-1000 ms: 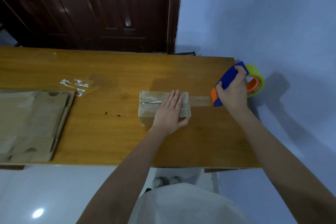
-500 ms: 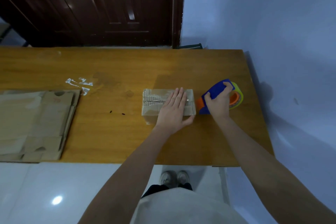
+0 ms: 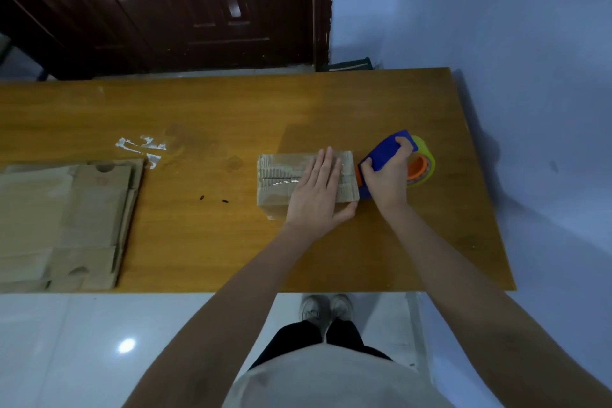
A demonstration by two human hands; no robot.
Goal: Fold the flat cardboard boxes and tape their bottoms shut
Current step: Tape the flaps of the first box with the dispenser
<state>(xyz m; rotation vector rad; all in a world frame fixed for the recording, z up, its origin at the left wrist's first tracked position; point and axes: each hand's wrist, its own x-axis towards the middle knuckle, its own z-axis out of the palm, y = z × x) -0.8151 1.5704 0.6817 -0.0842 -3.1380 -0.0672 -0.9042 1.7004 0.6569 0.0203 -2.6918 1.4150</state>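
A small folded cardboard box [image 3: 278, 179] stands on the wooden table [image 3: 231, 103], with a clear tape strip along its top seam. My left hand [image 3: 319, 190] lies flat on the right half of the box top, fingers together, thumb over the near right corner. My right hand [image 3: 387, 179] grips a blue and orange tape dispenser [image 3: 384, 152] with a yellow-green roll [image 3: 425, 159]. The dispenser's front presses against the box's right edge. A stack of flat cardboard boxes [image 3: 63, 219] lies at the table's left end.
White tape scraps [image 3: 142, 147] stick to the table left of the box, and two small dark specks [image 3: 213, 199] lie in front of them. A blue wall runs along the table's right end. A dark wooden door [image 3: 165, 3] stands behind the table.
My right hand has brought the tape dispenser leftward from beyond the table's right end to the box's right edge. My left hand stays flat on the box.
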